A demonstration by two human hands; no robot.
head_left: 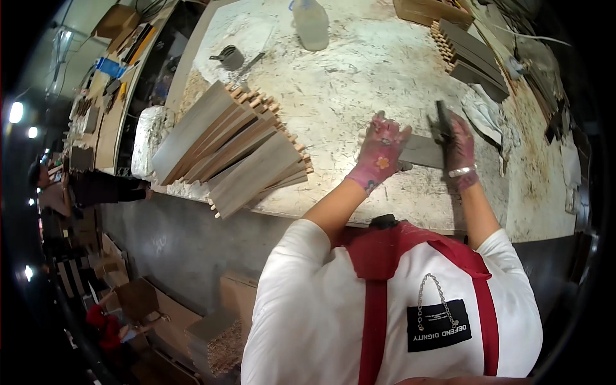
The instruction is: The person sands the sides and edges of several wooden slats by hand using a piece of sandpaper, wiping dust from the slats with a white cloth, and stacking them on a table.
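Observation:
A short grey board [422, 151] lies on the worktable in front of me. My left hand [382, 153], in a pink flowered glove, grips the board's left end with its fingers partly curled. My right hand [461, 144], gloved alike with a pale band at the wrist, is at the board's right end. It is closed round a dark upright tool [441, 120] whose exact kind I cannot make out. To the left, a fanned stack of grey wooden boards [224, 141] with round dowels sticking out of the ends overhangs the table's near edge.
The stained white worktable [340, 83] carries a cloudy plastic jug [310, 25], a small dark cup [231, 58], more dowelled boards [471, 58] at the far right and a crumpled white cloth [484, 119]. A white-crusted container [153, 142] stands left. Other people are in the background.

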